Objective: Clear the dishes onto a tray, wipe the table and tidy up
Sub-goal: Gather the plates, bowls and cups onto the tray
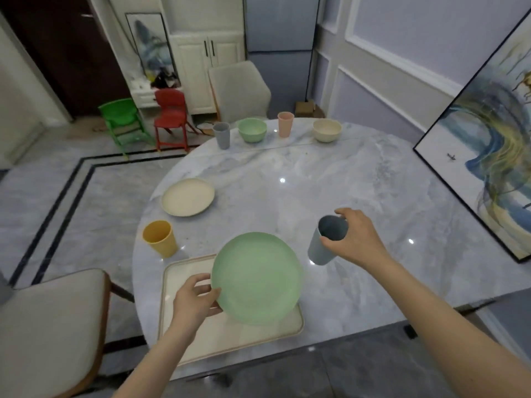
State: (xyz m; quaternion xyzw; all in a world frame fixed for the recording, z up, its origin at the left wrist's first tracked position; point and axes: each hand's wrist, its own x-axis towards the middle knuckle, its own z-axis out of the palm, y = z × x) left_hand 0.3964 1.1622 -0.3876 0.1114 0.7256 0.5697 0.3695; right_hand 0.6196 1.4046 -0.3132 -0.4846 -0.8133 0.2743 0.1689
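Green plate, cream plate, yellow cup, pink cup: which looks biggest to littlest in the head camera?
1. Green plate, though it's nearest the camera.
2. Cream plate.
3. Yellow cup.
4. Pink cup, though it's farthest away.

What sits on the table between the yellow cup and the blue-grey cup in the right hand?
In the head view, the green plate, held by the left hand over the tray, lies between the yellow cup and the blue-grey cup.

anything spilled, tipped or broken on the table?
Nothing stands out. The cups and bowls stand upright. The left hand holds the green plate over the tray; the right hand grips the grey-blue cup.
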